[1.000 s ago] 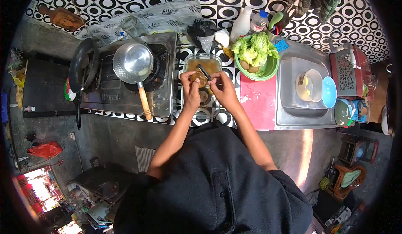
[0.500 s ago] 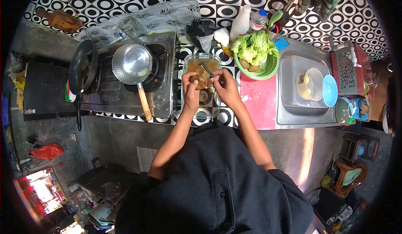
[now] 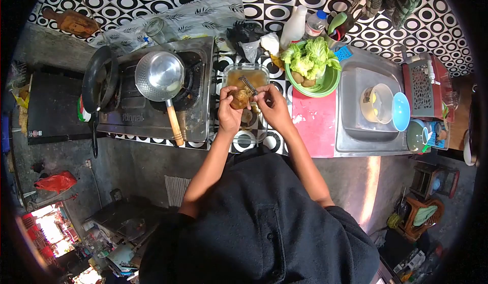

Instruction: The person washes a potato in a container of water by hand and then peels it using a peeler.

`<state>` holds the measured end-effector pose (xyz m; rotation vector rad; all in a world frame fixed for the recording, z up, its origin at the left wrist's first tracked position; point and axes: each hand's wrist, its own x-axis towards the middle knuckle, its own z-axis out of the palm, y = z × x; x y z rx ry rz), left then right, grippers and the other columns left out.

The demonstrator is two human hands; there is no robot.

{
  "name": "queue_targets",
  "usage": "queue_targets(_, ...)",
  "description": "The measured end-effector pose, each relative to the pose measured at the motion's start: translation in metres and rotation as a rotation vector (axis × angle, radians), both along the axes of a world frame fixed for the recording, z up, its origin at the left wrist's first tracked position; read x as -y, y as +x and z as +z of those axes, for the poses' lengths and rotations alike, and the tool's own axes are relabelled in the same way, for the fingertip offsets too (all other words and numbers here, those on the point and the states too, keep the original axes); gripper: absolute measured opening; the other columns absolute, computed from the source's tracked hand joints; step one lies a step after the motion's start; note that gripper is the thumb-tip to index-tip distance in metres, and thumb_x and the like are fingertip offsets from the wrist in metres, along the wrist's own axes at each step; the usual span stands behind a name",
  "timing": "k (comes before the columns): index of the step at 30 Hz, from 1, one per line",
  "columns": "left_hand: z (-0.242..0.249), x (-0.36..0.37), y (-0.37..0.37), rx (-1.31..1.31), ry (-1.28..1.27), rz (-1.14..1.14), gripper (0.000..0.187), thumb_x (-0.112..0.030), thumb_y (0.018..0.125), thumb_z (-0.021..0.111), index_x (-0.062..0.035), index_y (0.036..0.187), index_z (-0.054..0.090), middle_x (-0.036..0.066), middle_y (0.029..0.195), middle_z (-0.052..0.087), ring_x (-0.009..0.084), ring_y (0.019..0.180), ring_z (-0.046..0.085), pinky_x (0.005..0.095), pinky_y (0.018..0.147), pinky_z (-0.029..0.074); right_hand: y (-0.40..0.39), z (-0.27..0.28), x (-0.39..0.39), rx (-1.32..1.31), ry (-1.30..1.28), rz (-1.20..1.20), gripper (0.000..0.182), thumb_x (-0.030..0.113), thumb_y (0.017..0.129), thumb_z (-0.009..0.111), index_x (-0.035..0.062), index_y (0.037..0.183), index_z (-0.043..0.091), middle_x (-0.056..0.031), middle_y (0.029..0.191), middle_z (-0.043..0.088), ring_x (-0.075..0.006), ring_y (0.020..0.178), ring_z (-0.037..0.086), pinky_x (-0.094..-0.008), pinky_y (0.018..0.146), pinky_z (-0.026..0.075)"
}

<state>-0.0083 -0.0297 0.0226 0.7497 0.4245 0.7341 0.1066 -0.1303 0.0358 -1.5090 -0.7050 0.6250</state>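
Observation:
My left hand (image 3: pixel 229 114) is closed around a brown, wet-looking potato (image 3: pixel 240 99). In my right hand (image 3: pixel 274 107) is a peeler (image 3: pixel 248 85), pinched between the fingers, its blade end at the potato's upper right side. Both hands are above a rectangular glass container (image 3: pixel 268 73) holding cloudy brownish water. Some pale, roundish pieces show in the water beneath my hands, partly hidden by them.
To the left is a gas stove (image 3: pixel 133 117) with a saucepan (image 3: pixel 158 75) and a frying pan (image 3: pixel 96 81). On the right, a green bowl (image 3: pixel 328 88) of lettuce (image 3: pixel 312 60) stands by a red cutting board (image 3: pixel 314 126) and a metal sink (image 3: pixel 351 136).
The potato has turned in my left hand, showing more of its surface. The peeler has shifted slightly left and down, its blade end now tilted more to the left.

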Motion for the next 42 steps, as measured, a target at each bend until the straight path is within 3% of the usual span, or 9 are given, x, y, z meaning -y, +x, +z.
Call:
queue_targets(10, -0.009, -0.004, 0.001, 0.001, -0.028, -0.008, 0.033, -0.025, 0.090, 0.045, -0.0071, 0.117, 0.050, 0.015, 0.105, 0.062, 0.0269, 0.093, 0.062, 0.0385, 0.072, 0.051, 0.004, -0.005, 0.000, -0.010, -0.037, 0.011, 0.019, 0.006, 0.089, 0.065, -0.0009, 0.106, 0.059, -0.0052, 0.079, 0.061, -0.0138, 0.072, 0.059, -0.0281, 0.064, 0.047)
queue_targets(16, -0.018, -0.010, 0.001, -0.178, 0.033, -0.014, 0.030, -0.017, 0.095, 0.051, -0.0060, 0.122, 0.044, 0.015, 0.109, 0.060, 0.0275, 0.096, 0.062, 0.0409, 0.078, 0.052, 0.013, -0.004, 0.004, 0.038, -0.132, -0.009, 0.020, 0.007, 0.089, 0.066, -0.0009, 0.105, 0.058, -0.0065, 0.079, 0.060, -0.0144, 0.072, 0.059, -0.0292, 0.066, 0.048)
queue_targets(19, -0.037, -0.019, 0.009, -0.475, 0.253, 0.039, 0.032, -0.014, 0.095, 0.058, -0.0049, 0.123, 0.043, 0.015, 0.115, 0.056, 0.0280, 0.099, 0.061, 0.0415, 0.082, 0.052, 0.016, -0.014, 0.007, 0.035, -0.154, -0.029, 0.020, 0.007, 0.088, 0.067, -0.0008, 0.104, 0.057, -0.0073, 0.079, 0.060, -0.0154, 0.073, 0.059, -0.0304, 0.068, 0.048)
queue_targets(20, -0.074, -0.036, 0.007, -0.642, 0.490, 0.028, 0.039, -0.013, 0.091, 0.065, -0.0031, 0.122, 0.043, 0.017, 0.120, 0.052, 0.0304, 0.104, 0.059, 0.0424, 0.089, 0.050, 0.018, -0.018, 0.008, 0.053, -0.170, -0.027, 0.020, 0.007, 0.088, 0.067, -0.0008, 0.104, 0.057, -0.0076, 0.080, 0.060, -0.0161, 0.074, 0.059, -0.0310, 0.069, 0.049)
queue_targets(23, -0.072, -0.045, 0.015, -0.912, 1.022, 0.071, 0.045, -0.012, 0.087, 0.070, -0.0020, 0.121, 0.043, 0.019, 0.118, 0.052, 0.0329, 0.107, 0.057, 0.0427, 0.093, 0.047, 0.020, -0.024, 0.011, 0.095, -0.205, -0.010, 0.021, 0.006, 0.088, 0.066, -0.0012, 0.105, 0.056, -0.0111, 0.084, 0.060, -0.0211, 0.077, 0.061, -0.0335, 0.072, 0.049)
queue_targets(28, -0.063, -0.048, 0.028, -0.970, 1.114, -0.014, 0.048, -0.006, 0.080, 0.074, -0.0017, 0.118, 0.044, 0.022, 0.116, 0.046, 0.0432, 0.110, 0.052, 0.0458, 0.094, 0.044, 0.024, -0.037, 0.015, 0.173, -0.288, 0.029, 0.023, 0.003, 0.085, 0.063, -0.0025, 0.106, 0.054, -0.0205, 0.094, 0.058, -0.0343, 0.086, 0.060, -0.0401, 0.079, 0.048)
queue_targets(36, -0.059, -0.048, 0.032, -0.982, 1.083, -0.064, 0.046, -0.003, 0.080, 0.072, -0.0009, 0.118, 0.046, 0.021, 0.119, 0.049, 0.0442, 0.110, 0.050, 0.0469, 0.094, 0.043, 0.028, -0.045, 0.023, 0.208, -0.313, 0.012, 0.024, 0.003, 0.086, 0.062, -0.0028, 0.107, 0.054, -0.0215, 0.096, 0.058, -0.0356, 0.088, 0.060, -0.0407, 0.079, 0.048)
queue_targets(39, -0.063, -0.051, 0.025, -1.033, 1.313, -0.051, 0.045, -0.004, 0.081, 0.071, -0.0006, 0.119, 0.048, 0.019, 0.120, 0.053, 0.0423, 0.111, 0.049, 0.0476, 0.095, 0.042, 0.030, -0.045, 0.027, 0.207, -0.314, 0.005, 0.024, 0.003, 0.086, 0.062, -0.0027, 0.108, 0.053, -0.0218, 0.097, 0.058, -0.0358, 0.089, 0.060, -0.0408, 0.081, 0.048)
queue_targets(42, -0.070, -0.053, 0.021, -0.979, 1.315, 0.004, 0.041, -0.007, 0.084, 0.070, -0.0040, 0.121, 0.053, 0.018, 0.115, 0.056, 0.0373, 0.108, 0.050, 0.0451, 0.095, 0.041, 0.030, -0.050, 0.028, 0.228, -0.310, -0.021, 0.025, 0.004, 0.087, 0.062, -0.0006, 0.110, 0.055, -0.0174, 0.090, 0.058, -0.0309, 0.082, 0.059, -0.0382, 0.075, 0.049)
